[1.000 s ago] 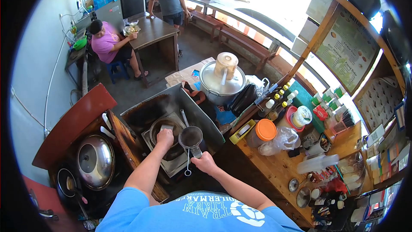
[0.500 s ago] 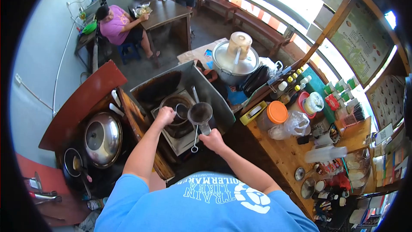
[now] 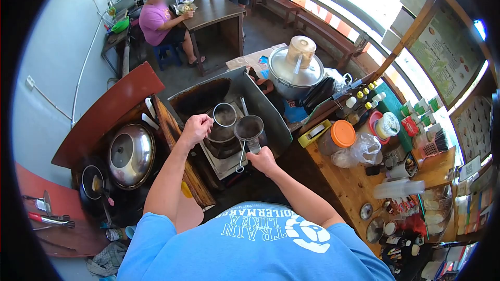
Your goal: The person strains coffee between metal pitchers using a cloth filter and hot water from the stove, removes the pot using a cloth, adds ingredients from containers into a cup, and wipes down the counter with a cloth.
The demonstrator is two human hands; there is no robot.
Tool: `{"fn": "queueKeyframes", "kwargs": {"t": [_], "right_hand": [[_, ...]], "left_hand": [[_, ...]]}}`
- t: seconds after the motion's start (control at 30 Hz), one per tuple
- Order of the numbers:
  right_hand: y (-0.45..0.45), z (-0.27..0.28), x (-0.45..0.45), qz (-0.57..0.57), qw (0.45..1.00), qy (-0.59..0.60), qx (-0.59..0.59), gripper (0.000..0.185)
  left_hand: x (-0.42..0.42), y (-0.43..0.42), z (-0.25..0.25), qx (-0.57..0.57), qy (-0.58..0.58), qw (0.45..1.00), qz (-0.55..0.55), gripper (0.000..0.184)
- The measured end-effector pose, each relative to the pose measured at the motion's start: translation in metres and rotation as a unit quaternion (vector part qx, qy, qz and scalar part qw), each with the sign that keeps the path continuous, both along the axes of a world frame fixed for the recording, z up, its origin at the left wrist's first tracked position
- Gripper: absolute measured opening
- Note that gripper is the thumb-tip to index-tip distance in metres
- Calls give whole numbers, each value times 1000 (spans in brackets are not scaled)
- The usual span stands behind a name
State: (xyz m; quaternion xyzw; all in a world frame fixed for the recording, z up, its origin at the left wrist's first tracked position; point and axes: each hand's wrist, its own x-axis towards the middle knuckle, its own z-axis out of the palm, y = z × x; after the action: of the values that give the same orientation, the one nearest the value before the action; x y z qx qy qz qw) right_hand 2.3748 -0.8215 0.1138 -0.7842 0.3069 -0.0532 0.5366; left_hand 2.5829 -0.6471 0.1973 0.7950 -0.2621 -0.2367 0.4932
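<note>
My left hand is closed round the handle of a small round metal ladle, raised over a dark pot on the stove. What lies in its bowl I cannot make out. In my right hand is a clear cup, tilted beside the pot. A round dark strainer sits across the cup's mouth, its thin wire handle ending in a loop by my fingers. A metal handle sticks up behind the strainer.
Metal guards surround the stove. A domed lid covers a wok at left. A large lidded pot stands ahead. The wooden counter at right bears an orange-lidded tub. One person sits at a table; another stands behind.
My left hand has lifted the ladle up from the pot. My right hand has stayed by the strainer and cup. The whole view has shifted slightly right.
</note>
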Motion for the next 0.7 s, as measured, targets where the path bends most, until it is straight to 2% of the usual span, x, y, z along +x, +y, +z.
{"fn": "queueKeyframes", "kwargs": {"t": [0.07,0.13,0.17,0.23,0.3,0.37,0.4,0.43,0.5,0.57,0.63,0.7], "right_hand": [[0,2,1,1,1000,5,-3,32],[0,5,0,3,1000,8,10,32],[-1,3,0,2,1000,8,10,32],[-2,-2,1,7,1000,4,5,33],[-2,-9,2,0,1000,5,-9,34],[-2,-10,1,-5,1000,5,-22,34],[-3,-7,0,-2,1000,12,-26,34],[-3,-4,0,2,999,19,-29,34],[-2,-9,0,-4,999,14,-34,34],[-4,-10,-1,-11,999,10,-41,34],[-7,-7,-2,12,999,49,17,52],[-8,6,-5,19,998,57,26,52]], "left_hand": [[-14,-6,19,10,-35,999,2,24],[-30,-13,32,26,-139,990,1,20],[-37,-17,34,26,-140,990,0,20],[-51,-23,35,5,-263,965,-2,17],[-63,-26,33,-7,-288,958,-16,16],[-72,-27,26,9,-387,920,-67,14],[-76,-28,22,61,-417,902,-93,11],[-80,-28,18,61,-417,902,-93,11],[-86,-29,15,67,-507,850,-127,9],[-90,-28,14,52,-524,840,-132,9],[-91,-27,13,47,-572,806,-145,8],[-89,-25,16,55,-574,802,-156,9]]}}
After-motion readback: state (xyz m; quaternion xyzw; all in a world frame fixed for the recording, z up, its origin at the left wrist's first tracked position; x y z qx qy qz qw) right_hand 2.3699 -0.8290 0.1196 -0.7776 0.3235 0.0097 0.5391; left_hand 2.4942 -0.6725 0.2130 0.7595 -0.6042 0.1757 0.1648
